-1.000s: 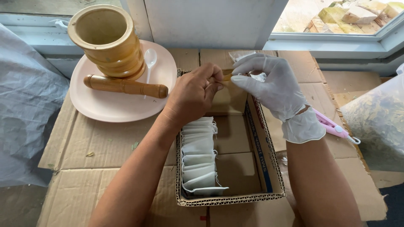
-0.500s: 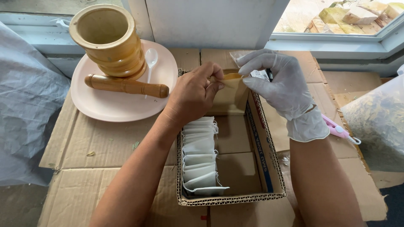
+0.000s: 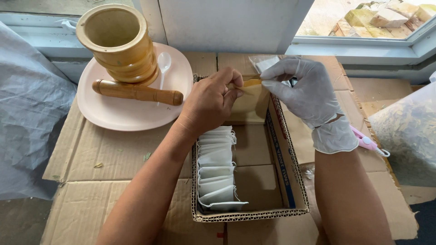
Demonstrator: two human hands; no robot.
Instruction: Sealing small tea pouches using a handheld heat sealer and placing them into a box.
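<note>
Two hands meet above our cardboard box (image 3: pixel 277 149) of white sachets (image 3: pixel 217 170): bare left hand (image 3: pixel 211 102) and gloved right hand (image 3: pixel 309 95), fingers pinching one small brown pouch (image 3: pixel 251 93) by its top edge. It looks light, thin and easily creased, best held there.

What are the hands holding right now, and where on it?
Both hold a small brownish pouch by its top edge: left hand pinches the left part, gloved right hand the right, above the cardboard box.
</note>
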